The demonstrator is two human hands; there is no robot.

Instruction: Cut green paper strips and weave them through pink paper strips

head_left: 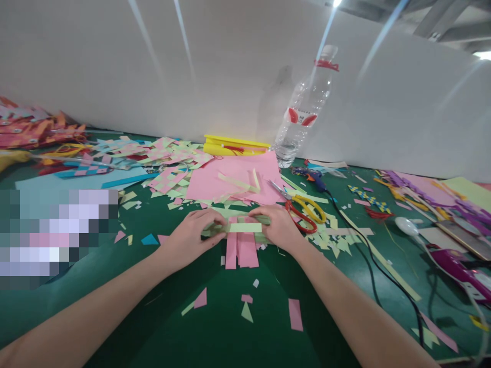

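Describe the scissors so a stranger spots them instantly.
On the green table, find the big pink paper sheet. Metal-bladed scissors lie at its right edge, beyond the right hand. Red and yellow handle loops set them apart from pale green paper scraps nearby.

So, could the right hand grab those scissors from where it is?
Probably yes: the scissors lie just beside the right hand, with nothing visible covering them, though it would likely have to release the green paper first.

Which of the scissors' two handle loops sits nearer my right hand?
The red handle loop of the scissors: it lies close beside your right hand, while the yellow handle loop sits farther away, beyond the red one.
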